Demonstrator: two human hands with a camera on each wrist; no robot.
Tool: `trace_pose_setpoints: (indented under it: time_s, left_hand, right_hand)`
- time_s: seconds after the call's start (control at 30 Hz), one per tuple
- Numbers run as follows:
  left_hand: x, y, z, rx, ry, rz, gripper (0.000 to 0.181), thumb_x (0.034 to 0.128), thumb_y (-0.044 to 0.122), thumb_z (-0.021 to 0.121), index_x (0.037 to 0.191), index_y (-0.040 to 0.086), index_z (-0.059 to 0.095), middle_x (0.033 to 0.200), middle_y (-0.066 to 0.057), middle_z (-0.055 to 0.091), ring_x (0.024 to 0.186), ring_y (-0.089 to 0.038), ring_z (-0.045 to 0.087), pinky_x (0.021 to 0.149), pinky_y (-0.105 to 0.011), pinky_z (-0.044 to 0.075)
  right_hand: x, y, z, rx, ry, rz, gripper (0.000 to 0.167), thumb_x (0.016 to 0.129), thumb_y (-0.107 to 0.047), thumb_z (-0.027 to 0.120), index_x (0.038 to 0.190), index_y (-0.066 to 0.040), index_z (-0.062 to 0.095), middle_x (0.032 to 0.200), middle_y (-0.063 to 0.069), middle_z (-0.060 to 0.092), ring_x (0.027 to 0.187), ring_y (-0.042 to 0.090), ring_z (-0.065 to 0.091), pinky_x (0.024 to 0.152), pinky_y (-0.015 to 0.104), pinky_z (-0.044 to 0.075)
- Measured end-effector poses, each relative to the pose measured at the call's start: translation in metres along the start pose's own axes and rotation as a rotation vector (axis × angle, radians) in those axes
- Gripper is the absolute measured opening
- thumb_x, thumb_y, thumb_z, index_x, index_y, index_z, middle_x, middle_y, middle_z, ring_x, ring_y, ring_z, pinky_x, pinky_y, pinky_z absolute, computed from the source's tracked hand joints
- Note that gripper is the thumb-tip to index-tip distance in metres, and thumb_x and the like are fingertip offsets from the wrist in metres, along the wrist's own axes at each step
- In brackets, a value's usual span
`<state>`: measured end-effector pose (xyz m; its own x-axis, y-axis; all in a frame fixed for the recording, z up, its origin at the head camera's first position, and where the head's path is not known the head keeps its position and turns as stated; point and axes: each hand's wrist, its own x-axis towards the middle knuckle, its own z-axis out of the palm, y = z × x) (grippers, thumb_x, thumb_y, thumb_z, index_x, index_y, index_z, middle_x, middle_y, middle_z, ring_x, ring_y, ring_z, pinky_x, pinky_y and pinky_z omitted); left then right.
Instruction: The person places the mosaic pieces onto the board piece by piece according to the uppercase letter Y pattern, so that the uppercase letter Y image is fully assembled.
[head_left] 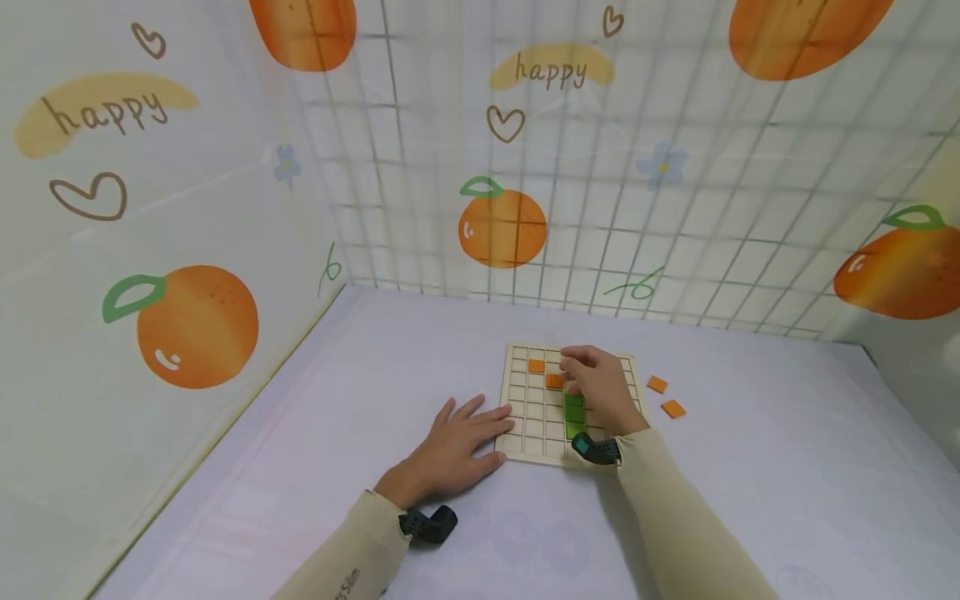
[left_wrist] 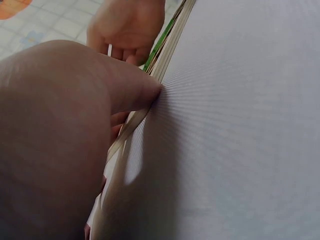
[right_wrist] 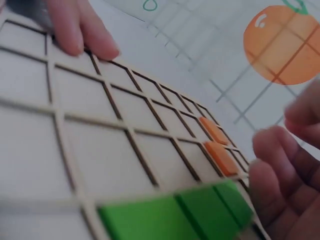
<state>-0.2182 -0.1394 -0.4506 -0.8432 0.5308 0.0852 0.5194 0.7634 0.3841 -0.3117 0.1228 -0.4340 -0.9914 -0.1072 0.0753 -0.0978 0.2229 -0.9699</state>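
Observation:
A pale wooden grid board (head_left: 532, 446) lies on the table. My left hand (head_left: 461, 450) is spread flat at its left edge, fingertips on the board and thumb against the near edge. Over the board's far middle hovers my right hand (head_left: 600, 387), fingers loosely bent; no piece shows between them in the right wrist view. Beside its fingertips, green tiles (right_wrist: 145, 217) form a row in the grid. Two orange tiles, one (head_left: 536, 366) farther off and one (head_left: 553, 381) nearer, sit in cells set diagonally. The right hand hides part of the board.
Two loose orange squares, one (head_left: 657, 384) behind the other (head_left: 673, 409), lie on the table right of the board. A white printed cloth (head_left: 420, 208) with a wire grid behind it walls the back; another printed wall (head_left: 75, 333) stands at left.

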Motion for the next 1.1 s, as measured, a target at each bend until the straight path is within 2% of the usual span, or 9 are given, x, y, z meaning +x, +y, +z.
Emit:
trace_pose_setpoints:
  time_s: [0.23, 0.37, 0.57, 0.8, 0.93, 1.1]
  left_hand:
    - [0.003, 0.003, -0.002, -0.012, 0.013, 0.012, 0.05, 0.1008, 0.039, 0.055, 0.149, 0.025, 0.051, 0.158, 0.014, 0.036, 0.152, -0.025, 0.016, 0.119, -0.06, 0.002]
    - [0.004, 0.004, -0.001, -0.008, 0.011, 0.005, 0.051, 0.1004, 0.04, 0.054, 0.149, 0.025, 0.051, 0.158, 0.015, 0.035, 0.152, -0.026, 0.016, 0.119, -0.06, 0.001]
    - [0.005, 0.003, -0.002, -0.003, 0.004, -0.01, 0.051, 0.1, 0.04, 0.054, 0.149, 0.026, 0.052, 0.158, 0.015, 0.035, 0.152, -0.026, 0.016, 0.119, -0.059, 0.002]
    - [0.006, 0.002, -0.006, 0.013, 0.005, -0.021, 0.051, 0.0998, 0.042, 0.053, 0.149, 0.028, 0.051, 0.158, 0.017, 0.034, 0.152, -0.024, 0.014, 0.119, -0.058, 0.001]
    - [0.004, 0.0, -0.005, 0.014, 0.016, -0.014, 0.05, 0.0997, 0.042, 0.054, 0.148, 0.028, 0.052, 0.158, 0.017, 0.034, 0.152, -0.024, 0.015, 0.119, -0.059, 0.001]
    - [0.001, 0.001, -0.002, -0.02, 0.004, -0.001, 0.05, 0.0997, 0.04, 0.054, 0.148, 0.026, 0.052, 0.158, 0.015, 0.036, 0.152, -0.026, 0.016, 0.119, -0.06, 0.001]
  right_hand:
    - [-0.024, -0.004, -0.032, -0.062, -0.016, 0.022, 0.041, 0.101, -0.027, 0.061, 0.135, -0.003, 0.06, 0.121, 0.019, 0.063, 0.1, 0.027, 0.065, 0.077, 0.034, 0.058]
    - [-0.038, -0.005, -0.053, -0.072, 0.021, 0.024, 0.039, 0.101, -0.024, 0.061, 0.133, 0.0, 0.06, 0.121, 0.023, 0.062, 0.1, 0.027, 0.065, 0.076, 0.033, 0.057]
    - [-0.056, -0.007, -0.082, -0.192, 0.076, 0.02, 0.04, 0.102, -0.026, 0.06, 0.132, 0.001, 0.06, 0.118, 0.024, 0.064, 0.098, 0.024, 0.065, 0.077, 0.032, 0.058]
    - [-0.065, -0.004, -0.112, -0.229, 0.138, 0.031, 0.042, 0.102, -0.029, 0.06, 0.13, 0.002, 0.061, 0.122, 0.022, 0.065, 0.094, 0.02, 0.067, 0.075, 0.028, 0.058]
    - [-0.069, 0.003, -0.126, -0.247, 0.205, 0.06, 0.046, 0.102, -0.033, 0.058, 0.132, 0.001, 0.06, 0.123, 0.021, 0.064, 0.097, 0.021, 0.067, 0.074, 0.025, 0.058]
    - [-0.072, 0.017, -0.139, -0.289, 0.251, 0.116, 0.043, 0.104, -0.03, 0.054, 0.135, 0.0, 0.058, 0.125, 0.02, 0.062, 0.098, 0.019, 0.065, 0.072, 0.022, 0.057]
